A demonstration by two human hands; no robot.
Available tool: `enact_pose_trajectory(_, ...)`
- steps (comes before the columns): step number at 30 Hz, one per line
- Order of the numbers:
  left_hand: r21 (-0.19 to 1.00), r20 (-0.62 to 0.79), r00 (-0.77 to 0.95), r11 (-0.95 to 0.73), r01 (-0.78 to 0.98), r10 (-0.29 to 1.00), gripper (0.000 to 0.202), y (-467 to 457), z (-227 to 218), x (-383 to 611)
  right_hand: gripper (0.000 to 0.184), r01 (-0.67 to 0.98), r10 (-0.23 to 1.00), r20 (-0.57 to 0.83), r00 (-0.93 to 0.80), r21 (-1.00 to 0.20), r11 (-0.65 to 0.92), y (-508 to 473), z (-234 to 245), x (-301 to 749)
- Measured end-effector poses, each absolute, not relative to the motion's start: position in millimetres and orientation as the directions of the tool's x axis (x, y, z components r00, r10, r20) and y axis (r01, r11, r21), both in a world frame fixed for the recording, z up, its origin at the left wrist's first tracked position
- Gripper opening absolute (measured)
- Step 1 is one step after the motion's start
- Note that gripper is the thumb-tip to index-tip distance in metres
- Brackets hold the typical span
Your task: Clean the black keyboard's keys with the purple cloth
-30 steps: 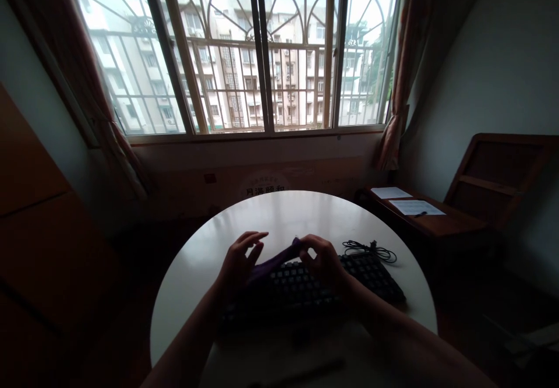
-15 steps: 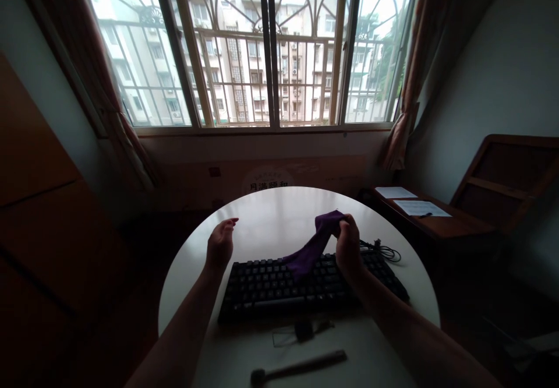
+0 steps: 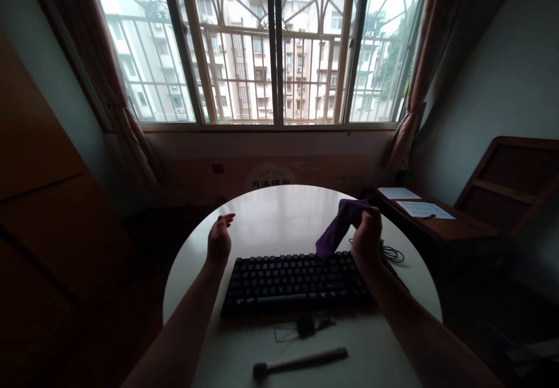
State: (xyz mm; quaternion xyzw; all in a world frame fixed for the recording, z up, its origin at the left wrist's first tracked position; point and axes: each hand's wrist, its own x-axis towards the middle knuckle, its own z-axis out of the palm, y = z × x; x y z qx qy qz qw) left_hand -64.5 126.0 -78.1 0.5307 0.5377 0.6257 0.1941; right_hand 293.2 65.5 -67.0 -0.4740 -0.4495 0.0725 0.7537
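My right hand (image 3: 367, 233) grips one end of a purple cloth (image 3: 338, 229). The cloth slants down to the left, its lower end over the back edge of a black keyboard (image 3: 292, 283); whether it touches the keys I cannot tell. My left hand (image 3: 219, 239) is raised near the keyboard's back left corner, fingers apart and holding nothing. In front of the keyboard lie a keycap puller with wire loops (image 3: 305, 326) and a brush with a long handle (image 3: 301, 363).
The keyboard stands on a round white table (image 3: 262, 219). Its coiled cable (image 3: 392, 254) lies behind my right wrist. To the right are a wooden side table (image 3: 471, 228) with paper sheets (image 3: 425, 210) and a pen, and a leaning wooden chair (image 3: 510, 178). A barred window fills the far wall.
My right hand has moved right and slightly up, drawing the cloth off the middle of the keyboard toward its back right. My left hand stays nearly where it was.
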Motion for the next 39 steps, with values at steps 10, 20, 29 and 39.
enact_pose_trajectory(10, 0.879, 0.455, -0.342, -0.353, 0.319, 0.822, 0.056, 133.1, -84.2, -63.0, 0.01, 0.501, 0.747, 0.653, -0.125, -0.608, 0.616, 47.0, -81.8, 246.2)
enact_pose_trajectory(20, 0.891, 0.433, -0.351, -0.336, 0.304, 0.83, 0.055, 130.6, -84.7, -62.4, 0.023, 0.499, 0.694, 0.501, -0.517, -0.482, 0.72, 44.1, -88.1, 240.0)
enact_pose_trajectory(29, 0.899, 0.416, -0.355, -0.319, 0.302, 0.837, 0.056, 133.9, -88.2, -63.8, 0.028, 0.558, 0.69, 0.537, -0.486, -0.417, 0.717, 51.7, -96.5, 237.4)
enact_pose_trajectory(39, 0.898, 0.417, -0.359, -0.317, 0.307, 0.835, 0.055, 135.6, -90.9, -65.3, 0.019, 0.669, 0.717, 0.487, -0.499, -0.309, 0.676, 60.4, -108.6, 243.8)
